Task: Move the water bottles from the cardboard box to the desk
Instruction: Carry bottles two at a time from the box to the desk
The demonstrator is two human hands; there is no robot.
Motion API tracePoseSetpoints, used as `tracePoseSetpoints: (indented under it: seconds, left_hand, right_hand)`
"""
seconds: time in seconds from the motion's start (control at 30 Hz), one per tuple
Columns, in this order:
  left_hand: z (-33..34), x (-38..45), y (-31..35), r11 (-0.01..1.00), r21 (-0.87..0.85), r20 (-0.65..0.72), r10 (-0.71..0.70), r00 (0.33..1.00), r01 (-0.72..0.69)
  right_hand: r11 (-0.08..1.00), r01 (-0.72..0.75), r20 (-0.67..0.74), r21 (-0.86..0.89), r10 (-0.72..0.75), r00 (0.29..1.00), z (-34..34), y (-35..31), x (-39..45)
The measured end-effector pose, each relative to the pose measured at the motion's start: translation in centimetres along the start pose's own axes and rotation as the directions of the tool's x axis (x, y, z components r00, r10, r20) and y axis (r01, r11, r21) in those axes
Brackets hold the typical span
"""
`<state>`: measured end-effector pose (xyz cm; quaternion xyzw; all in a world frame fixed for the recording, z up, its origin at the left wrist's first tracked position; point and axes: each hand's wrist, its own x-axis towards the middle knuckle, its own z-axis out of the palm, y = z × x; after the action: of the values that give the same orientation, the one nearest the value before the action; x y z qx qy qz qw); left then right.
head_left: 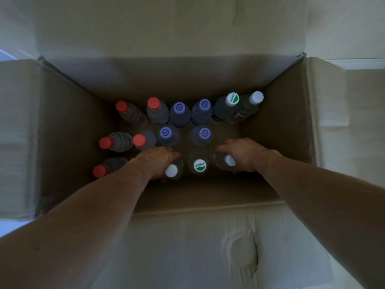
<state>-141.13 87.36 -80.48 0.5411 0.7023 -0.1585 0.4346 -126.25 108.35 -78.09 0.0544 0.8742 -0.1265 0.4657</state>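
- Left hand [158, 161] has its grip closed around a white-capped bottle [174, 168]; right hand [243, 156] wraps another white-capped bottle [226, 161].
- Fingertips are hidden behind the bottles.
- Both stand upright, caps up, deep inside the cardboard box [287, 126].
- A green-labelled cap bottle [200, 166] stands between them; red- and purple-capped ones stand behind.

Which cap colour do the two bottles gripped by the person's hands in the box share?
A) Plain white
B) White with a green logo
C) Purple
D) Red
A: the left hand and the right hand each hold a bottle with a plain white cap, while the logo-capped bottle stands untouched between them.
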Motion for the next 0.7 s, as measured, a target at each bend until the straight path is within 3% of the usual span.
tracePoseSetpoints:
  seconds: [0.33, 0.7]
  left_hand:
    - [0.7, 0.9, -0.3, 0.999, -0.043, -0.019, 0.018, 1.000, -0.019]
    - [-2.4, -2.1, -0.4, 0.919, -0.393, -0.186, -0.042, 0.982, -0.035]
  right_hand:
    - [0.995, 0.048, -0.072, 0.088, -0.041, 0.997, 0.7, 0.5, 1.2]
    - [0.960, 0.005, -0.120, 0.281, 0.030, 0.992, -1.7, 0.2, -1.1]
